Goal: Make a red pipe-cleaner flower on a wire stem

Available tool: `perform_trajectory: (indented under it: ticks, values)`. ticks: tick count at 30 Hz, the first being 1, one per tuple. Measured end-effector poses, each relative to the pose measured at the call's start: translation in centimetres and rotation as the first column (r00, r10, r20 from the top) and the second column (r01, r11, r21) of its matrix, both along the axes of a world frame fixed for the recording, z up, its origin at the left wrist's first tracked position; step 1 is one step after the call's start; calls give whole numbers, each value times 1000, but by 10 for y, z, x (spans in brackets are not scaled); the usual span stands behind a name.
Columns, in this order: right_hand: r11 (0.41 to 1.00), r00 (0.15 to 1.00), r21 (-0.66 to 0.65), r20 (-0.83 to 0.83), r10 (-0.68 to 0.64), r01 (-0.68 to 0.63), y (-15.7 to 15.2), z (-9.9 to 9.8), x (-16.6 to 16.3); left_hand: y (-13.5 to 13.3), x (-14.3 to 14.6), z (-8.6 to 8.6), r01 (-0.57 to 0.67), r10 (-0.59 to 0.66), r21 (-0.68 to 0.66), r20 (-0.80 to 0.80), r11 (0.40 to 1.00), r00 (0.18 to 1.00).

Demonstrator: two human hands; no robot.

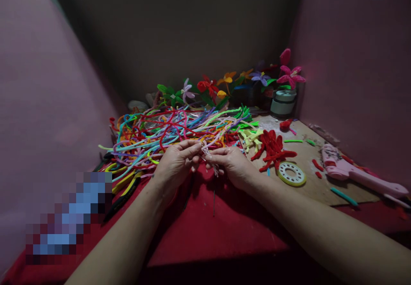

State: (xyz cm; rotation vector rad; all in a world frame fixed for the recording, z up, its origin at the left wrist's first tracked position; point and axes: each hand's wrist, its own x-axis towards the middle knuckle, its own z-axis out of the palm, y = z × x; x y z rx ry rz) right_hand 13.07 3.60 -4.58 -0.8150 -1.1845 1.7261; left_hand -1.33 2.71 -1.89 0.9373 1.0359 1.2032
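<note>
Both hands meet over the red tablecloth [205, 242], pinching a small pale pink piece of bent pipe cleaner [206, 149]. The thumb and forefinger of my left hand [180, 158] close on its left side. From the right, my right hand [229, 161] has its fingertips on the same piece, and frayed-looking ends hang below them. A thin wire [214, 203] shows beneath the hands; whether it joins the piece I cannot tell. Just behind the hands lies a tangled heap of coloured pipe cleaners [173, 126].
Pipe-cleaner flowers [208, 86] stand along the back. On the cardboard [308, 191] at right are red pipe-cleaner pieces [272, 148], a ring-shaped tape spool [291, 173] and a pink glue gun [359, 176]. Yellow-and-black-handled pliers [123, 195] lie at left, near a blurred-out object [73, 216].
</note>
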Motion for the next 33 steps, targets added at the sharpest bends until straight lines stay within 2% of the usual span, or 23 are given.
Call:
perform_trajectory:
  ticks: [7,17,22,25,33]
  values:
    - [1000,1000,-9,-12,-13,13,0,0,0,-2,3,4,-52,53,-4,43,999,998]
    - [999,997,-33,-63,-34,32,4,-5,0,-3,6,0,-104,102,50,45,993,994]
    - [998,998,-64,-66,-5,1,6,-8,-1,5,-4,2,-157,134,139,160,978,978]
    - [998,997,-69,-80,-7,1,6,-8,-1,9,-12,1,-156,125,144,202,977,971]
    - [996,988,-73,-136,-69,60,12,-11,3,7,-14,1,-77,61,99,156,992,986]
